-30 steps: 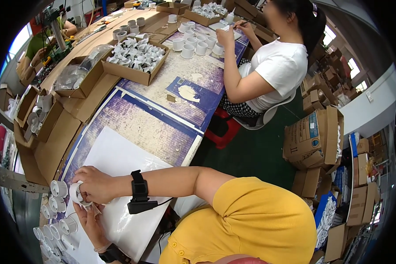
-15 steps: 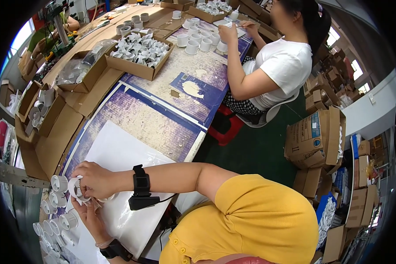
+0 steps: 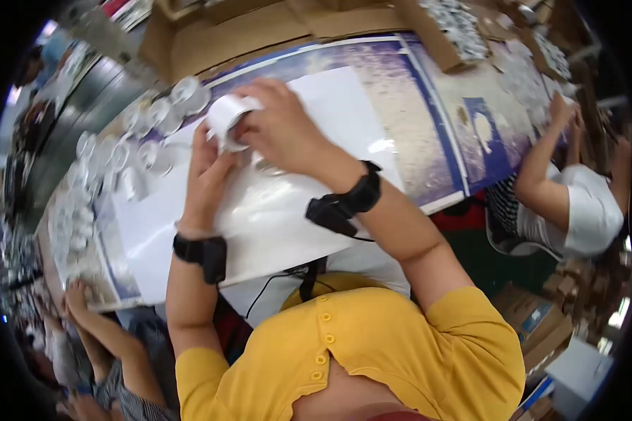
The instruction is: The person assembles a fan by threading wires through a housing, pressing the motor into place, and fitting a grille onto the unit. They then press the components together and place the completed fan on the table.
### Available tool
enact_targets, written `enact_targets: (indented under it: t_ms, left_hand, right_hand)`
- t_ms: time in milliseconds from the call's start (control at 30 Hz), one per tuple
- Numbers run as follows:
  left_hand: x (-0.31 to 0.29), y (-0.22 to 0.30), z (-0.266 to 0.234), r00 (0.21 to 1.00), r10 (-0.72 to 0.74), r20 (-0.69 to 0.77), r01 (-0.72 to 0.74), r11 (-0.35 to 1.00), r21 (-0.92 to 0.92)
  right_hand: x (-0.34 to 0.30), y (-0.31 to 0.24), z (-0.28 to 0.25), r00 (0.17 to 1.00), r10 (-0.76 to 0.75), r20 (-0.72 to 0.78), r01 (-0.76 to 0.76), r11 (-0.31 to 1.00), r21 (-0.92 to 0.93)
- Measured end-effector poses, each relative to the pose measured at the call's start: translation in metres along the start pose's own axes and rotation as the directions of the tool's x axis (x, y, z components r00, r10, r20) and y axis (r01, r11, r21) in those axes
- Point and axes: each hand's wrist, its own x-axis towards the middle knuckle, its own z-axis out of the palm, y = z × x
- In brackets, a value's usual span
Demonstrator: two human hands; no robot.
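A white plastic cylinder [image 3: 226,116], open at one end, is held above a glossy white sheet [image 3: 288,224]. My left hand [image 3: 208,172] grips it from below and the left, fingers up along its side. From the right, my right hand [image 3: 284,130] closes round its open end, with thumb and fingers at the rim. Blur hides whether a small part sits inside. A pale round piece [image 3: 267,167] lies on the sheet beneath my right hand, mostly covered. Similar white cylinders [image 3: 154,158] stand and lie to the left of my hands.
Cardboard trays [image 3: 239,31] line the table's far edge. A box of small white parts [image 3: 456,31] stands far right. One co-worker in a white top [image 3: 590,203] sits at right; another's arms [image 3: 105,330] reach the table at lower left. A cable hangs near my lap.
The view has swung left, bringing the cylinder cluster and the co-worker at lower left into sight. Both hands still hold a white cylinder, now turned with its open end toward my right hand.
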Motion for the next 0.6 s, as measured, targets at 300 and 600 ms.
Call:
enact_targets:
  t_ms: [300, 600]
  left_hand:
    - [-0.005, 0.003, 0.002, 0.999, -0.015, -0.038, 0.016, 0.999, 0.037]
    - [-0.004, -0.002, -0.009, 0.996, -0.083, 0.036, 0.081, 0.995, 0.058]
  right_hand:
    - [-0.004, -0.008, 0.004, 0.997, 0.013, 0.078, -0.013, 1.0, 0.006]
    - [-0.005, -0.005, -0.005, 0.967, 0.129, 0.22, -0.147, 0.987, 0.069]
